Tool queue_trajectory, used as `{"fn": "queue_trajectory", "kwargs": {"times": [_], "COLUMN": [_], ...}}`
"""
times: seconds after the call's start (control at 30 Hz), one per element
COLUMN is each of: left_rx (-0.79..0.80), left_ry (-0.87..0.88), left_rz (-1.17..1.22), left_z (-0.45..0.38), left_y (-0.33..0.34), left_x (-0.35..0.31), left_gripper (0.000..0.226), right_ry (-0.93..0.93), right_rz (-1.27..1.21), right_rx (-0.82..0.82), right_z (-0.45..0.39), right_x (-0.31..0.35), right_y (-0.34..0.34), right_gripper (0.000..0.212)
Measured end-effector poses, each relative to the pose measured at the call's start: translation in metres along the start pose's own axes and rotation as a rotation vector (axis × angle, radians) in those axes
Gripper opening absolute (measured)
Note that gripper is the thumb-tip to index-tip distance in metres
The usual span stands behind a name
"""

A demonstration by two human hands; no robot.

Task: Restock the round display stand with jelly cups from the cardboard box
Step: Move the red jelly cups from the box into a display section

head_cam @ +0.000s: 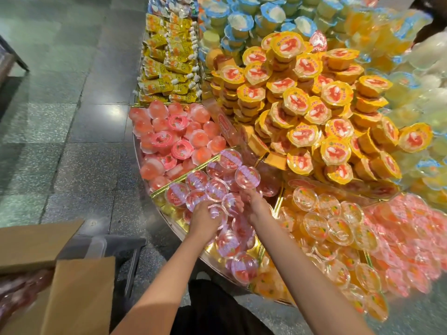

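Jelly cups (219, 189) beneath both hands, left grip (204, 220) clasping one, right grip (256, 205) unclear.

The round display stand (142, 155) has a metal rim and gold dividers that split it into wedge compartments heaped with packaged sweets. In the compartment at its near edge lie the jelly cups (217, 187): clear round plastic tubs with pink-red jelly and pale printed lids, mostly lid-up, packed touching one another. The cardboard box (72, 293) stands open, left of the stand, flaps raised, red-pink packs inside.
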State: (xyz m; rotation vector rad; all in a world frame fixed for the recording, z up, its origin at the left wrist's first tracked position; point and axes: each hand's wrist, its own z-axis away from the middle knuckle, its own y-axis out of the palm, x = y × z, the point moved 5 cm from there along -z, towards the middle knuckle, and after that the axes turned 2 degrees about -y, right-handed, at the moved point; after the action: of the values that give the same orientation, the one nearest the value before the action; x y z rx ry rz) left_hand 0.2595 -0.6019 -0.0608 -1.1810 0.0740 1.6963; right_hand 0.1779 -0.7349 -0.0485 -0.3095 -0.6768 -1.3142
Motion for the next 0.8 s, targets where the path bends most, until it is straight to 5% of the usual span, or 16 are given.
{"fn": "queue_trajectory", "kwargs": {"times": [0.2,0.4,0.57,0.8], "left_rx": [0.021,-0.075,-0.229,-0.446], "left_ry": [-0.040,-0.046,-0.091,-0.272], "left_rz": [0.144,0.150,0.151,0.309], "left_z": [0.029,0.077,0.136,0.239], "left_y": [-0.048,-0.124,-0.181,-0.217], "left_x": [0.032,0.091,0.167,0.292], "left_gripper": [0.031,0.033,0.032,0.034], "right_ry": [0.101,-0.148,-0.297,-0.281], "right_rz": [0.279,0.756,1.077,1.473], "right_rx": [0.205,0.367,0.616,0.982], "right_z": [0.042,0.090,0.140,0.219], "right_x": [-0.025,-0.069,-0.149,-0.286], "right_y": [0.050,0.120,0.190,0.251], "right_gripper": [0.018,0.019,0.022,0.009]}}
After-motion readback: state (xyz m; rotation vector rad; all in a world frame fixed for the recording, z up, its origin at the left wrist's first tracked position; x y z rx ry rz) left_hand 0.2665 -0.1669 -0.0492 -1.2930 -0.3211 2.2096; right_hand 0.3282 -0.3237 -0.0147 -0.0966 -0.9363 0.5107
